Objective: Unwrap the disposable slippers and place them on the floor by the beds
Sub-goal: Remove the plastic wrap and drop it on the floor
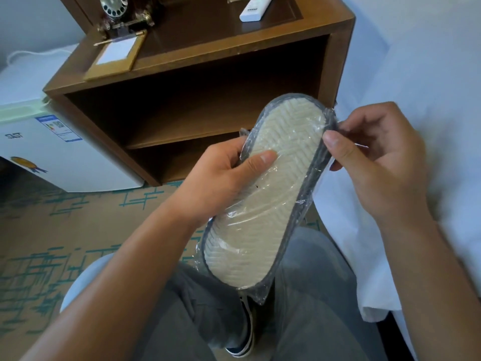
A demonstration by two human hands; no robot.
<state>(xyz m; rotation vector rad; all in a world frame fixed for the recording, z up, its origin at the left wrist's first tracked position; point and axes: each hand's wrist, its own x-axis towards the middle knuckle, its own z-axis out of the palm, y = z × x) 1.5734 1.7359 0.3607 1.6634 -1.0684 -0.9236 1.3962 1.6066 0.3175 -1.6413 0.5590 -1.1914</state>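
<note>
A pack of disposable slippers (265, 204) in clear plastic wrap is held in front of me, cream ribbed sole facing up, grey edge around it. My left hand (221, 175) grips its left side near the top, thumb pressed on the sole. My right hand (377, 162) pinches the wrap at the top right edge between thumb and fingers. The pack's lower end hangs over my grey trousers and a striped shoe (244, 332). A white bed (429, 74) lies to the right.
A brown wooden nightstand (197, 82) with open shelves stands ahead, bearing an old-style telephone (119, 16), a notepad (117, 53) and a white remote (255, 9). A small white fridge (52, 152) sits at the left. Patterned tan and teal carpet (52, 230) covers the floor.
</note>
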